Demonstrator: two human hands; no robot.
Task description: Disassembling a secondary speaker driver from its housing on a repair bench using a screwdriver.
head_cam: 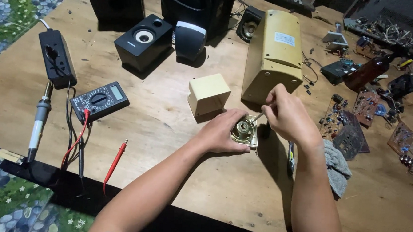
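My left hand grips a small round metal speaker driver that rests on the wooden table. My right hand pinches a thin metal tool whose tip points down at the driver's rim. A small cream plastic box stands just behind my left hand. A large cream speaker housing lies tilted behind my right hand.
A black multimeter with red probes, a soldering iron and a black power strip lie at left. Black speakers stand at the back. Several circuit boards and a grey cloth lie at right.
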